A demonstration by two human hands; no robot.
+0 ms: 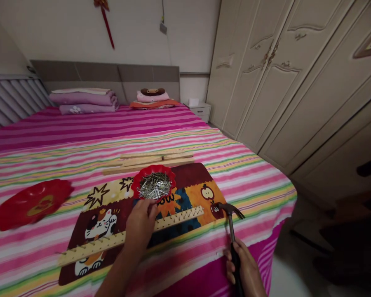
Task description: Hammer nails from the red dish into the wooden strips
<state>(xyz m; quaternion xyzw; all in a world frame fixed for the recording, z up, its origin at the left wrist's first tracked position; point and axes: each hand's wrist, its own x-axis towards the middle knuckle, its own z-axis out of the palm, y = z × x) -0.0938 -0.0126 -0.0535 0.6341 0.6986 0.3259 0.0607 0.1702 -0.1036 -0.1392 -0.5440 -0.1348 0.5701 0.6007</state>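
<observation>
My left hand reaches over a wooden strip to the near edge of a red scalloped bowl. Its fingers are pinched together beside the heap of nails in the bowl; whatever they hold is hidden. My right hand is wrapped around the black handle of a claw hammer, head up, just off the right edge of the patterned mat. Several nails stick up along the strip, which lies slantwise on the mat, partly covered by my left hand and forearm.
Several bare wooden strips lie behind the bowl. To the left is a red scalloped tray. Everything rests on a bed with a striped sheet. Folded bedding sits at the headboard; a wardrobe stands at right.
</observation>
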